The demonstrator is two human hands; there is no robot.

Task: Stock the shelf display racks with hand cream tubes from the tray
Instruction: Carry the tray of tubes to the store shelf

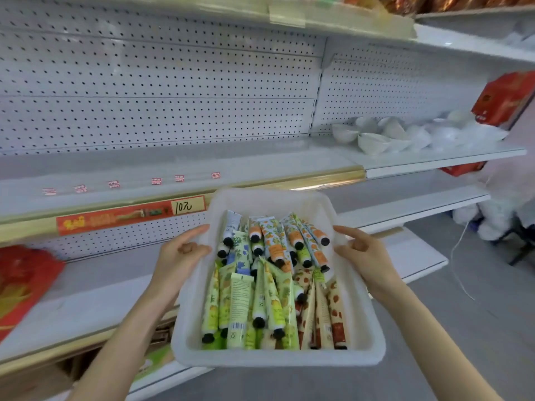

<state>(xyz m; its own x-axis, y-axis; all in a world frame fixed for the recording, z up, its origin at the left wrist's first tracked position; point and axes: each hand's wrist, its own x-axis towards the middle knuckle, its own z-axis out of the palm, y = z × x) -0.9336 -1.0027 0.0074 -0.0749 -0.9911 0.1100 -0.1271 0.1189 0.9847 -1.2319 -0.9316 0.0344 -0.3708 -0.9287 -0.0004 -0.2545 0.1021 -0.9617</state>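
White translucent plastic tray (275, 358) is held in front of the white metal shelving with perforated back panels (202, 169). Left hand (179, 256) grips the tray's left rim, thumb over the edge. Right hand (367, 256) grips the right rim likewise. Printed green, orange and cream hand cream tubes with black caps (240, 296) lie heaped inside the tray. White bowls (373, 140) sit on the right-hand shelf

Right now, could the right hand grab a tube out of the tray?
Probably not yet. The right hand holds the tray by one edge, the left hand by the other, so both are busy. The tubes lie uncovered.
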